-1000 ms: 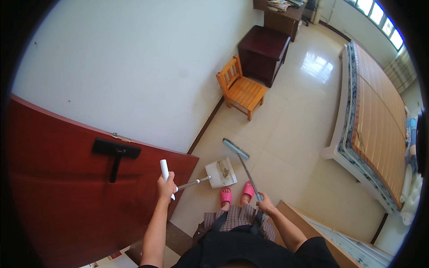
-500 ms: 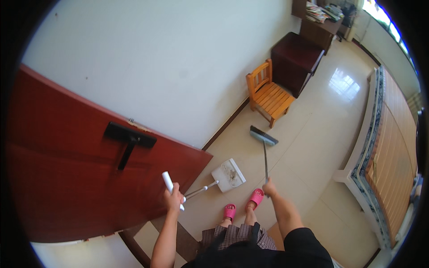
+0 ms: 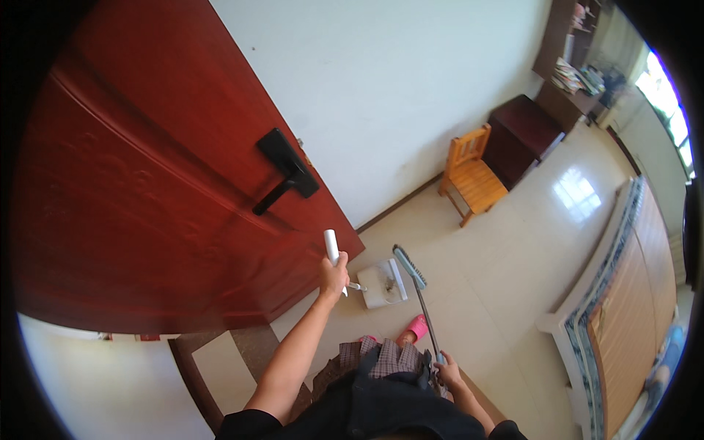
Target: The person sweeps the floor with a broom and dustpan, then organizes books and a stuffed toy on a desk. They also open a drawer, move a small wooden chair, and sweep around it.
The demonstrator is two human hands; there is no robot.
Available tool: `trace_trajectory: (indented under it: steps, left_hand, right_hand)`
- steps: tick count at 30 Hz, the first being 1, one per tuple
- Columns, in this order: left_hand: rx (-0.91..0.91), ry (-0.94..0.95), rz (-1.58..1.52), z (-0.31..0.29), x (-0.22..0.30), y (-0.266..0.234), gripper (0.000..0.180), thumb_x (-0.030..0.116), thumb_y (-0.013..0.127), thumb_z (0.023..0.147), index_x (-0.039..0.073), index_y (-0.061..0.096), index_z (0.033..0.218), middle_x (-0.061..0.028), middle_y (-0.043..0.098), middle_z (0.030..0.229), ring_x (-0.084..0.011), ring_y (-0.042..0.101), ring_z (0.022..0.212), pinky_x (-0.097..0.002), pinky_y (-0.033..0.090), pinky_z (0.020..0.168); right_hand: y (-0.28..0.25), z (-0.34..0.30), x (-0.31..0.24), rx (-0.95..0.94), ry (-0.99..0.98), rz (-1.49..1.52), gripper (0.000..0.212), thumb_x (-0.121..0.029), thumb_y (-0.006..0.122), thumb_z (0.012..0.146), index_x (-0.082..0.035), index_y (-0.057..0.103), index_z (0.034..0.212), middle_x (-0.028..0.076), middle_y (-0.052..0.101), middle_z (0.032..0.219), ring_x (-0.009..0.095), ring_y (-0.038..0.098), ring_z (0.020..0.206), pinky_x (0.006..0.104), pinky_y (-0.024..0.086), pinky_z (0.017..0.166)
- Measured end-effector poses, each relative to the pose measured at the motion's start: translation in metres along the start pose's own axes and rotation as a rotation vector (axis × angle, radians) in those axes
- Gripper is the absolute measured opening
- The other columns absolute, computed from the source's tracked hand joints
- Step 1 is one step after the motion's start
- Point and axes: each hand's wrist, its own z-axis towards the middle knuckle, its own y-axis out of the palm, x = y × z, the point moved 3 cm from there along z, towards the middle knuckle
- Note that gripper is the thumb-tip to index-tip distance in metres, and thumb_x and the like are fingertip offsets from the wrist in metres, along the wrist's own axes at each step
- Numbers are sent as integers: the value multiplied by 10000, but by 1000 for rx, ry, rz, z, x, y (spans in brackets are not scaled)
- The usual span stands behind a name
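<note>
My left hand (image 3: 334, 276) is wrapped round the white handle of a long-handled dustpan (image 3: 375, 287). The white pan rests on the floor with a clump of dark debris inside. In my right hand (image 3: 449, 368), close to my body, is the handle of a broom (image 3: 422, 304). Its light blue head with dark bristles (image 3: 409, 265) lies just right of the dustpan's mouth; whether it touches the floor I cannot tell. A pink slipper (image 3: 416, 328) on my foot shows between the pan and the broom handle.
An open reddish-brown door (image 3: 183, 176) with a black handle (image 3: 287, 172) stands close on the left. A wooden chair (image 3: 475, 176) and a dark cabinet (image 3: 524, 132) line the wall. A bed (image 3: 623, 315) is on the right. Pale tiles (image 3: 491, 282) cover the floor.
The broom head has come nearer the dustpan and turned, while my right hand has drawn back toward my body. My left hand has moved right and up in view. The whole view has shifted.
</note>
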Motion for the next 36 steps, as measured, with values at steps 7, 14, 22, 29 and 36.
trace_trajectory:
  steps: [7,14,22,29,36]
  left_hand:
    - [-129,-27,54,-18,-7,-22,233,221,510,815,-6,462,819,3,379,446,-90,362,305,-254,290,291]
    - [-241,28,175,-45,-14,-38,229,199,520,807,-22,464,834,-33,440,511,-105,403,312,-262,313,280]
    - [-402,18,48,-36,-11,-6,179,162,517,804,-1,446,818,-21,423,497,-99,392,306,-257,309,282]
    - [-388,-4,-22,-39,-7,3,171,148,522,792,-2,442,810,-9,407,500,-99,370,302,-253,306,276]
    - [-310,83,88,-30,11,9,204,175,506,801,-17,445,830,-21,415,488,-110,396,307,-268,315,282]
  right_hand:
    - [6,-1,43,210,91,496,361,-121,432,813,-216,370,1156,-3,299,469,100,266,323,235,229,294]
    - [4,27,106,385,146,664,115,-142,373,819,-224,364,900,-28,280,459,69,298,342,228,240,297]
    - [174,39,144,223,175,568,294,-118,361,819,-150,258,1092,120,412,619,174,392,386,288,328,311]
    - [152,-35,65,-4,122,522,240,-115,422,819,-184,364,1042,-24,284,467,78,279,325,226,206,292]
    - [74,-1,41,211,1,297,444,-103,471,790,-160,331,1207,24,379,519,115,355,354,267,284,306]
